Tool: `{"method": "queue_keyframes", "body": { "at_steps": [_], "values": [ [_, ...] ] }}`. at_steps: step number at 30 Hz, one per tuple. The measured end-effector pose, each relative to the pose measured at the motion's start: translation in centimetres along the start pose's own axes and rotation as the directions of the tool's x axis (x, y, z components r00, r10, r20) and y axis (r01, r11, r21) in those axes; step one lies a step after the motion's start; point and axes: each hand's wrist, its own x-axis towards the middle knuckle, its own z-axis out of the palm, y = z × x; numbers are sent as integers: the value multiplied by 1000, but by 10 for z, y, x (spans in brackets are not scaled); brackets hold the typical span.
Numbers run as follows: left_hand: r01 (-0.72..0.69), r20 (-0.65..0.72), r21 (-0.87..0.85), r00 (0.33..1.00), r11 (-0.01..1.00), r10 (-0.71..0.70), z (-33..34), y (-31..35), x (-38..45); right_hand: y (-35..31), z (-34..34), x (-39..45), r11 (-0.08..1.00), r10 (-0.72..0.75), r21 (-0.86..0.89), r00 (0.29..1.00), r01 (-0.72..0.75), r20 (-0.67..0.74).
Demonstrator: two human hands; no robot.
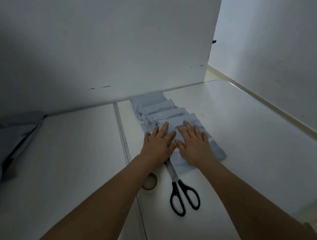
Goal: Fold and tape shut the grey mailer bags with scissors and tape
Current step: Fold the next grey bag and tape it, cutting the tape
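A folded grey mailer bag (pixel 217 151) lies nearest me on the white table (pixel 246 125), at the front of an overlapping row of several folded, taped grey bags (pixel 154 106) that runs back to the wall panel. My left hand (pixel 159 142) and my right hand (pixel 193 142) press flat on this front bag, side by side, fingers straight. Black-handled scissors (pixel 182 193) lie closed just below the bag, their blades partly under my left wrist. A roll of clear tape (pixel 150 182) sits left of the scissors, half hidden by my left forearm.
A loose heap of unfolded grey mailer bags (pixel 6 144) lies at the table's left edge. A white panel (pixel 103 42) stands along the back. A seam (pixel 123 136) splits the tabletop. The table's right edge (pixel 266 109) borders a floor strip and wall.
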Motion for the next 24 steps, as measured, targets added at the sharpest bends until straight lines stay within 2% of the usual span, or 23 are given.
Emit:
{"method": "queue_keyframes", "body": {
  "at_steps": [3, 6, 11, 15, 20, 24],
  "values": [
    [-14, -27, -51, 1000, 999, 13, -9, 2, -6, -8, -9, 3, 999, 14, 53, 998, -11, -66],
    [-15, -34, -16, 999, 1000, 15, -20, -2, -13, -30, -26, 6, 992, 10, 129, 993, 5, -120],
    [33, -85, -35, 996, 999, -36, -35, -32, -47, -82, -36, -5, 979, -66, 185, 992, 85, -107],
    [111, -143, -47, 983, 993, -117, -45, -68, -96, -130, -23, -21, 964, -157, 205, 985, 169, -72],
    [184, -226, -52, 955, 982, -191, -47, -128, -177, -195, -1, -48, 902, -342, 258, 938, 345, -58],
    [279, -268, -80, 919, 957, -290, -50, -178, -232, -246, 4, -58, 864, -430, 270, 902, 425, -43]
  ]
}}
